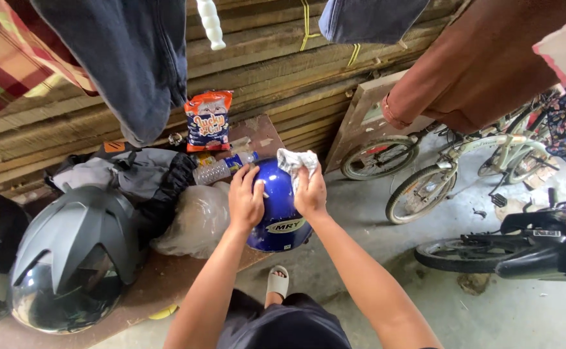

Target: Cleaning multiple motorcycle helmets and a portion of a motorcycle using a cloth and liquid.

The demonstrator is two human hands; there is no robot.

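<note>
While laundry is hanging overhead, the wooden bench (167,284) is carrying a big grey helmet (70,258) at near left, a grey bag (128,174) behind it, a clear plastic bag (196,220), a plastic bottle (221,169) and an orange snack packet (207,120) farther back. Bicycles (425,174) are standing at right. The blue helmet (275,207) is sitting on the bench's right edge. The left hand (245,200) is lying on its shell, fingers spread and pressing, steadying it. The right hand (310,190) is gripping a crumpled white cloth (296,161) against the shell. Judging: bracing firmly and wiping in overlapping strokes is working best.
</note>
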